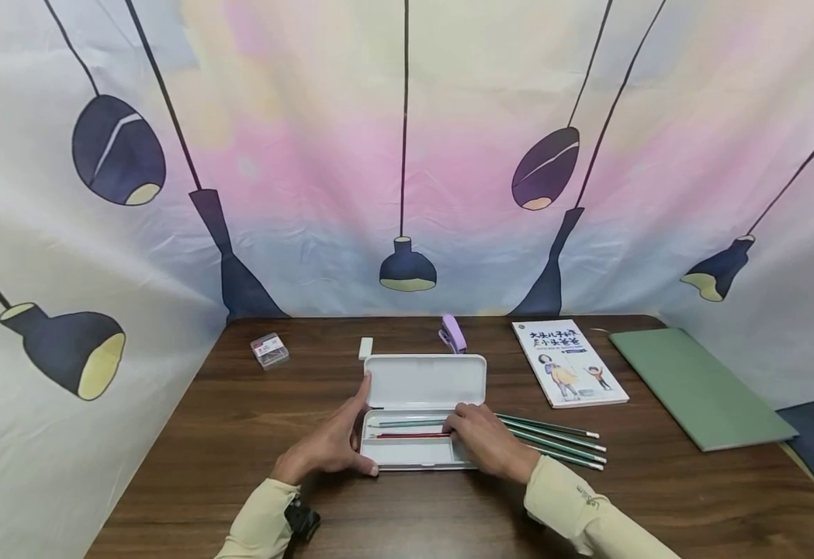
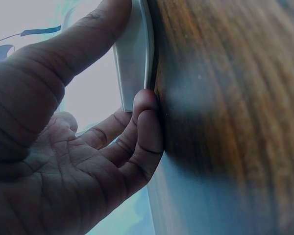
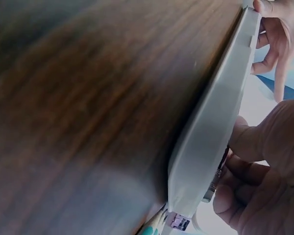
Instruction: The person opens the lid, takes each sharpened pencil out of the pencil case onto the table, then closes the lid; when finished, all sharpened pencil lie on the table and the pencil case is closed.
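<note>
At the near-middle of the dark wood-grain worktop (image 1: pixel 239 435), we steady an open white plastic pencil case (image 1: pixel 424 380) with the left hand (image 1: pixel 333 446), thumb and curled fingers gripping its left end, while the right hand (image 1: pixel 485 439) rests over the tray's right end, fingers bent on a green pencil (image 1: pixel 407 424) that lies in the tray above a red pencil (image 1: pixel 410 435). Just right of the case lies a row of green pencils with white ends (image 1: pixel 560 441); toward the far edge sit a lilac stapler (image 1: pixel 453 333), a white eraser (image 1: pixel 365 348), a small clear box of clips (image 1: pixel 270 350), an illustrated book (image 1: pixel 568 362) and a green folder (image 1: pixel 700 387).
</note>
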The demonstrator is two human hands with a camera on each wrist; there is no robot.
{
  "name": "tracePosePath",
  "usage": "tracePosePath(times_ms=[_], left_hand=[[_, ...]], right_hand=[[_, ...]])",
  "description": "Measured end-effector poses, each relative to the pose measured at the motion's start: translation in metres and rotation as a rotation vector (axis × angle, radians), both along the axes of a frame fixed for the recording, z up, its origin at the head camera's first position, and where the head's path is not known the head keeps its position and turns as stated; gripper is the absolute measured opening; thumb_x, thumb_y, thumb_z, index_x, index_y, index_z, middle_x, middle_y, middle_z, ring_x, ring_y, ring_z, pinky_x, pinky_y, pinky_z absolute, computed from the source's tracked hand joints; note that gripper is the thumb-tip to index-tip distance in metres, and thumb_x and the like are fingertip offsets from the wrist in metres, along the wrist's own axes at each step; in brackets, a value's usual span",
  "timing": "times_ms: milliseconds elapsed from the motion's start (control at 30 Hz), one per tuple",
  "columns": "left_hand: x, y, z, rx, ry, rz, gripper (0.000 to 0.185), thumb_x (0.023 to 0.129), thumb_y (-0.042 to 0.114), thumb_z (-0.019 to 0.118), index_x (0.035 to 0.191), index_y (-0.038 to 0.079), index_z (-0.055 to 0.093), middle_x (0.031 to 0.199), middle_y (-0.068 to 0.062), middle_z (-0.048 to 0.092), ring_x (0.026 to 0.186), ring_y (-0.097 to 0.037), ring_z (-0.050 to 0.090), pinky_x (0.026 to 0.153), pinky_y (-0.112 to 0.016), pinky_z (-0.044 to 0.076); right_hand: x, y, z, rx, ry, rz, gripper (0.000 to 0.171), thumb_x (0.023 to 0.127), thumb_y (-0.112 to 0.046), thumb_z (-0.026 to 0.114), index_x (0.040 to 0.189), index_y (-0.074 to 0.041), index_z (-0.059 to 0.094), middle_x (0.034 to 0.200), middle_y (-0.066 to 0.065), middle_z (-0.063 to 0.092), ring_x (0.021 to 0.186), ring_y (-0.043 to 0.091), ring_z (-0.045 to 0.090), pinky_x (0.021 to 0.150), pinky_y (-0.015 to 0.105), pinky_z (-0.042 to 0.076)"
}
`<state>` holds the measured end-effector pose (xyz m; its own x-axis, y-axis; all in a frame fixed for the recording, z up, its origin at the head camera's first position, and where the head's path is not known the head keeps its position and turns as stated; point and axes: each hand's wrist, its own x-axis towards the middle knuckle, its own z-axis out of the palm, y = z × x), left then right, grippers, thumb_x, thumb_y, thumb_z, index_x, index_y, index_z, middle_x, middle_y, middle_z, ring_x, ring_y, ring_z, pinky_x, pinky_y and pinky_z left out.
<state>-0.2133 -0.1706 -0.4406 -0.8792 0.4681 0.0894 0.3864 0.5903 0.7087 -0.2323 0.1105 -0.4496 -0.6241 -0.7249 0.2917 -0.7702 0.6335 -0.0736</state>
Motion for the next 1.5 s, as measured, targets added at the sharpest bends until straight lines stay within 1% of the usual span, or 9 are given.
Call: tracePosePath(times_ms=[233, 333, 400, 600, 733, 900, 1133, 1367, 1500], left_hand=[[-0.002, 0.000, 0.001, -0.003, 0.010, -0.004, 0.135, 0.054, 0.023, 0.088, 0.146, 0.012, -0.010, 0.113, -0.014, 0.046, 0.078, -0.019, 0.049, 0.062, -0.026, 0.042], [-0.001, 0.000, 0.001, 0.001, -0.013, -0.003, 0.135, 0.054, 0.022, 0.088, 0.145, 0.014, -0.010, 0.111, -0.014, 0.046, 0.068, -0.018, 0.048, 0.056, -0.026, 0.043], [0.000, 0.000, 0.001, 0.004, -0.019, -0.001, 0.134, 0.055, 0.021, 0.088, 0.146, 0.014, -0.010, 0.111, -0.013, 0.046, 0.067, -0.017, 0.048, 0.055, -0.026, 0.043], [0.000, 0.000, 0.000, 0.004, -0.025, 0.007, 0.134, 0.054, 0.021, 0.088, 0.146, 0.015, -0.010, 0.112, -0.013, 0.045, 0.063, -0.016, 0.049, 0.053, -0.026, 0.043], [-0.001, -0.001, 0.000, 0.006, -0.026, 0.011, 0.134, 0.055, 0.020, 0.088, 0.146, 0.016, -0.011, 0.114, -0.014, 0.044, 0.060, -0.013, 0.048, 0.053, -0.026, 0.043], [-0.002, -0.001, -0.001, 0.003, -0.025, 0.010, 0.134, 0.054, 0.021, 0.088, 0.146, 0.017, -0.011, 0.114, -0.014, 0.045, 0.060, -0.012, 0.047, 0.052, -0.026, 0.043], [-0.002, -0.001, -0.002, 0.006, -0.025, 0.010, 0.135, 0.054, 0.021, 0.088, 0.146, 0.015, -0.011, 0.111, -0.013, 0.045, 0.060, -0.012, 0.047, 0.052, -0.026, 0.043], [-0.002, -0.001, 0.000, 0.012, -0.022, -0.001, 0.134, 0.055, 0.020, 0.088, 0.145, 0.014, -0.011, 0.113, -0.015, 0.045, 0.059, -0.012, 0.047, 0.052, -0.026, 0.043], [-0.001, -0.001, 0.001, 0.019, -0.025, 0.002, 0.134, 0.055, 0.019, 0.088, 0.145, 0.014, -0.011, 0.114, -0.015, 0.045, 0.059, -0.013, 0.047, 0.052, -0.027, 0.043]], right_hand=[[-0.001, 0.001, -0.004, -0.047, 0.045, 0.001, 0.011, 0.081, -0.006, 0.064, 0.089, -0.012, 0.063, 0.085, -0.002, 0.057, 0.080, 0.016, 0.054, 0.072, 0.033, 0.041], [-0.001, 0.001, -0.003, -0.063, 0.054, 0.005, 0.012, 0.080, -0.005, 0.064, 0.089, -0.013, 0.065, 0.084, -0.003, 0.057, 0.080, 0.015, 0.055, 0.071, 0.032, 0.042], [-0.002, 0.001, 0.000, -0.091, 0.038, -0.005, 0.014, 0.080, -0.005, 0.064, 0.090, -0.014, 0.067, 0.085, -0.004, 0.059, 0.080, 0.013, 0.056, 0.071, 0.032, 0.042], [-0.003, 0.000, 0.009, -0.291, -0.083, -0.072, 0.019, 0.083, -0.005, 0.063, 0.094, -0.018, 0.071, 0.090, -0.008, 0.066, 0.082, 0.005, 0.059, 0.072, 0.028, 0.046], [-0.004, 0.001, 0.013, -0.392, -0.073, -0.104, 0.020, 0.082, -0.003, 0.065, 0.093, -0.018, 0.073, 0.089, -0.009, 0.067, 0.080, 0.002, 0.059, 0.068, 0.026, 0.048], [-0.003, 0.005, 0.015, -0.401, -0.005, -0.123, 0.021, 0.079, -0.002, 0.067, 0.091, -0.018, 0.073, 0.087, -0.009, 0.068, 0.079, 0.002, 0.058, 0.070, 0.028, 0.046], [-0.002, 0.017, 0.018, -0.403, 0.018, -0.182, 0.021, 0.078, -0.001, 0.068, 0.090, -0.017, 0.073, 0.086, -0.006, 0.068, 0.075, 0.004, 0.058, 0.069, 0.029, 0.045], [-0.001, 0.045, 0.014, -0.368, 0.083, -0.251, 0.023, 0.074, 0.002, 0.070, 0.088, -0.015, 0.073, 0.084, -0.004, 0.068, 0.074, 0.008, 0.061, 0.070, 0.033, 0.043], [0.002, 0.064, 0.009, -0.320, 0.092, -0.314, 0.019, 0.076, 0.000, 0.068, 0.088, -0.014, 0.072, 0.084, -0.003, 0.068, 0.073, 0.011, 0.061, 0.066, 0.032, 0.039]])
